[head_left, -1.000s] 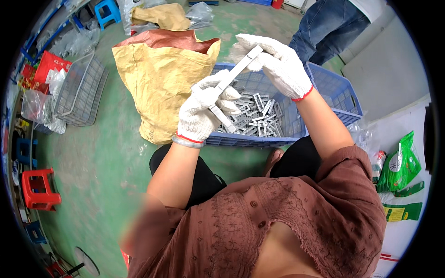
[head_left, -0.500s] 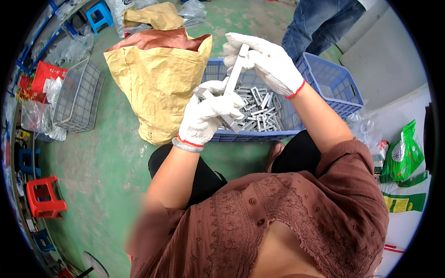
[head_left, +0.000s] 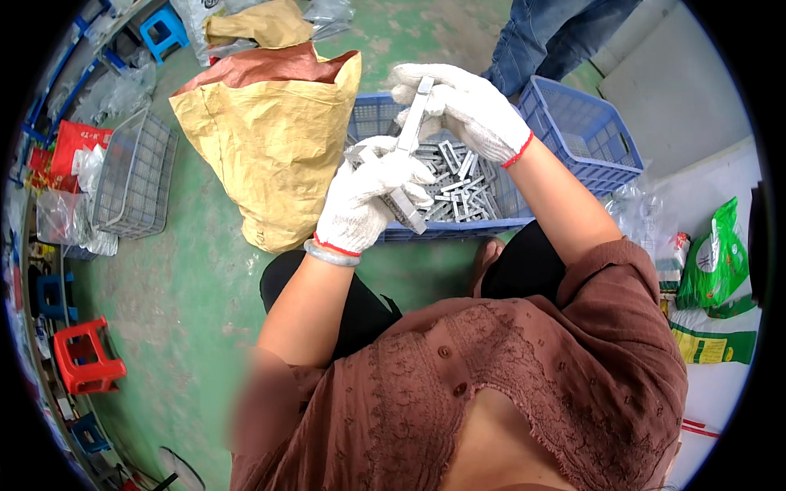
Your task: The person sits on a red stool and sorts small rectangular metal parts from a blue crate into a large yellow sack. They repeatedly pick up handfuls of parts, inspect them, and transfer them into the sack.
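White knit gloves with red cuffs cover both my hands. My left hand (head_left: pixel 360 192) is closed round a silver-grey metal bar (head_left: pixel 403 209), whose ends stick out on both sides of the fist. Above and to the right, my right hand (head_left: pixel 471 106) grips another light grey metal bar (head_left: pixel 416 113) between thumb and fingers. This bar slants down, its lower end reaching my left fingers. Beneath the hands, a blue plastic crate (head_left: pixel 512 225) contains a heap of small metal parts (head_left: pixel 463 184), partly hidden by the gloves.
A tall yellow woven sack (head_left: pixel 270 147) stands open left of the crate. Behind at right is a second blue crate (head_left: pixel 573 139), with a person's jeans-clad legs (head_left: pixel 544 41) beside it. A grey crate (head_left: pixel 135 176) and a red stool (head_left: pixel 88 356) are at left, a green bag (head_left: pixel 711 258) at right.
The bar in my right hand has turned slightly, and the hands have shifted a little. The surroundings have moved slightly in the view. Both hands keep their hold.
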`<state>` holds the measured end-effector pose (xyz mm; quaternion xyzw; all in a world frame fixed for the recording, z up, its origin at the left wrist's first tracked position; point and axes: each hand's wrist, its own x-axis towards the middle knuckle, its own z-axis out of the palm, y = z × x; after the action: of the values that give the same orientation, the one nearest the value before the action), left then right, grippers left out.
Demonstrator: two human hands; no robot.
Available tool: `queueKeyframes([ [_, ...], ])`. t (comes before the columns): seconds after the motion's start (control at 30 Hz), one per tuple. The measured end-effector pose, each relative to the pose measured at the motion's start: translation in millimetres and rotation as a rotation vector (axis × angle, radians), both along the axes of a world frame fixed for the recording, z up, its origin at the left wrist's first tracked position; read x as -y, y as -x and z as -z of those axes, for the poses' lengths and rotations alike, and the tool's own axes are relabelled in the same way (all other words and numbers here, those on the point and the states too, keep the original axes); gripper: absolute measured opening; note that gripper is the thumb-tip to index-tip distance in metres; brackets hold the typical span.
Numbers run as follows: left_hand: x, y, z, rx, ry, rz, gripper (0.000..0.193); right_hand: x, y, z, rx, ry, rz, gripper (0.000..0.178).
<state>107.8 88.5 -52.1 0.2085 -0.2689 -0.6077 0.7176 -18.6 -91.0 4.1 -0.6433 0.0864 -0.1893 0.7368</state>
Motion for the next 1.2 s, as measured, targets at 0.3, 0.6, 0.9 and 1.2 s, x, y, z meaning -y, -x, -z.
queueKeyframes([
  [0.3, 27, 25, 6, -0.171, -0.117, 0.078, 0.059, 13, 53, 26, 0.088, -0.165, 0.109, 0.036],
  [0.6, 69, 58, 26, -0.421, -0.207, 0.136, 0.046, -5, 115, 56, 0.144, -0.26, 0.39, 0.03],
  [0.9, 86, 90, 16, -0.391, -0.35, 0.078, 0.041, -5, 137, 75, 0.017, 0.444, 0.442, 0.046],
  [1.2, 86, 84, 32, -0.141, -0.385, -0.024, 0.054, -39, 124, 75, -0.293, 0.7, 0.402, 0.079],
])
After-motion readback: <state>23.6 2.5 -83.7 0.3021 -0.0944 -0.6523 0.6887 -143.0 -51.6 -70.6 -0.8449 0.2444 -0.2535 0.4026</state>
